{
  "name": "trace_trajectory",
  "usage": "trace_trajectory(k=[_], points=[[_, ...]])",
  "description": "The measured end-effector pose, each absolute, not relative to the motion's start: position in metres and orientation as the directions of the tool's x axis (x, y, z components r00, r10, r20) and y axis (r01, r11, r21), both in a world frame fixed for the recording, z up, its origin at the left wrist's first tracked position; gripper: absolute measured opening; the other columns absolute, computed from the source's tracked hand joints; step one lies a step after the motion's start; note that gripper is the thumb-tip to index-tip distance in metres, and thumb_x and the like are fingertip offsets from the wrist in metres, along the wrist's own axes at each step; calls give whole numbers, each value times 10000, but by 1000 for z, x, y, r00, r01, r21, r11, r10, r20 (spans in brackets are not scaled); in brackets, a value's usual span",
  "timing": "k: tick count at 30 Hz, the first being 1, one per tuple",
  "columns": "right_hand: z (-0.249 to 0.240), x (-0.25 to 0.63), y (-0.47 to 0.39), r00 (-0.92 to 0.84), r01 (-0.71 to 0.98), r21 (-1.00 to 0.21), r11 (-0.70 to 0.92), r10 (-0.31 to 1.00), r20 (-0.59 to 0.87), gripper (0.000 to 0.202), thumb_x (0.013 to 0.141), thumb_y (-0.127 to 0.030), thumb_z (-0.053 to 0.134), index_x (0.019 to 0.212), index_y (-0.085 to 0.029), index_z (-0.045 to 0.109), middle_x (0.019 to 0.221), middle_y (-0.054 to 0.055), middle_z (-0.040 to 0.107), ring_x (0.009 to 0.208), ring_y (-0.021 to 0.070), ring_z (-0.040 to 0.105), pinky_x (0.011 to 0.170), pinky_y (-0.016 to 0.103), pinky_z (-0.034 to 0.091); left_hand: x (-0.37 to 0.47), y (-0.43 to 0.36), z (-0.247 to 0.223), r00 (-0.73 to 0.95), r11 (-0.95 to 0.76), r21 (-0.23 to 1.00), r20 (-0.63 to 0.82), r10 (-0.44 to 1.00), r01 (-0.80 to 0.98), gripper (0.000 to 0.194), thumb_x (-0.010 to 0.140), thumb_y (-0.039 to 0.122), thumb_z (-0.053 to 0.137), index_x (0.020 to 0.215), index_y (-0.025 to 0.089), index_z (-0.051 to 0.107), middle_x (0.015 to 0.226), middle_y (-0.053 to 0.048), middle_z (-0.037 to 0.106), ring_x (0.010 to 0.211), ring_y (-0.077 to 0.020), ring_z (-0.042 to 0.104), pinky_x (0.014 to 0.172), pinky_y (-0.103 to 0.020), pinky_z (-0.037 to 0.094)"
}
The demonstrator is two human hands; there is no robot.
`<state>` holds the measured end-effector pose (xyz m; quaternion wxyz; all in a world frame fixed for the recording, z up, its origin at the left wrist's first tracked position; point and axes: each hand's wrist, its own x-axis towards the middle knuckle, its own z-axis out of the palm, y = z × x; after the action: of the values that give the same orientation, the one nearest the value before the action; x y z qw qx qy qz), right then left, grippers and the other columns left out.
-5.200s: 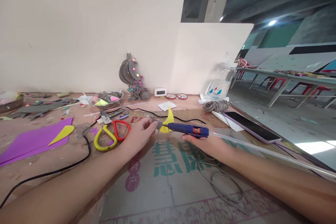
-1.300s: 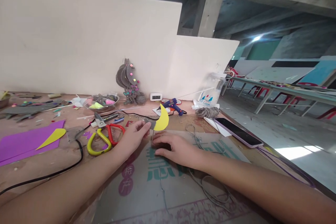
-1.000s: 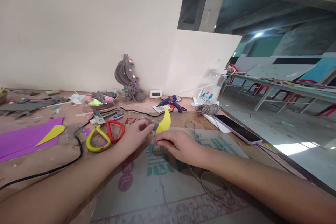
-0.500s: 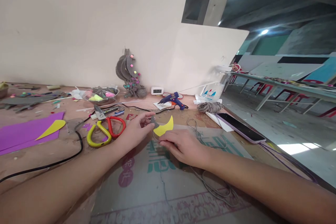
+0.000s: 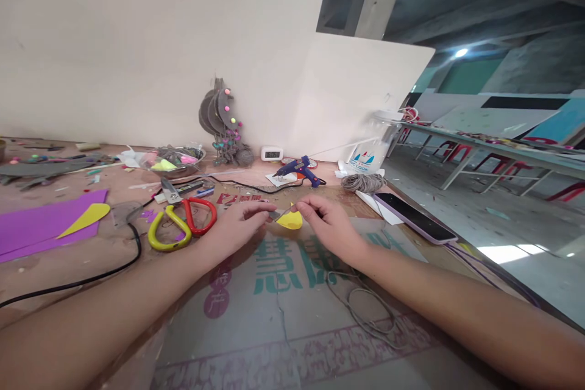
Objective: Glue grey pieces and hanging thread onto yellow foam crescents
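Between my hands is a yellow piece (image 5: 290, 220) joined to a small grey part (image 5: 275, 216). My left hand (image 5: 244, 223) pinches the grey part at its left end. My right hand (image 5: 326, 219) is closed on a thin grey cord, which runs across the yellow piece toward the left fingertips. More of the cord lies in loose loops (image 5: 370, 311) on the printed plastic sheet (image 5: 228, 341) below my right forearm.
Scissors (image 5: 168, 242) with yellow and red handles lie left of my left hand, near purple sheets (image 5: 46, 222) and a black cable. Behind are a blue glue gun (image 5: 297, 169), a clock (image 5: 272, 153) and a cord coil (image 5: 363, 183). A phone (image 5: 414, 217) lies at right.
My right hand has moved up and off the yellow piece and now holds the cord. The yellow piece has turned and sits lower between the hands. The view has shifted slightly.
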<state>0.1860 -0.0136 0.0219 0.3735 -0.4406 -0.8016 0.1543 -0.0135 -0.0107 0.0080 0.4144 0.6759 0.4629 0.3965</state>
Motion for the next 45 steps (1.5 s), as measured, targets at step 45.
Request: trace_trajectory(k=[45], points=[[12,195,8,-309,583,-597,552,830,465,244,862,-335,430,709,-167,517,645,-15,491,610,106,448,574,221,346,-12,-13,-4,400,-378,865,235,886,330,324,712,353,639,993,217,555,844,-1,607,754,-148,587,671,-277,474]])
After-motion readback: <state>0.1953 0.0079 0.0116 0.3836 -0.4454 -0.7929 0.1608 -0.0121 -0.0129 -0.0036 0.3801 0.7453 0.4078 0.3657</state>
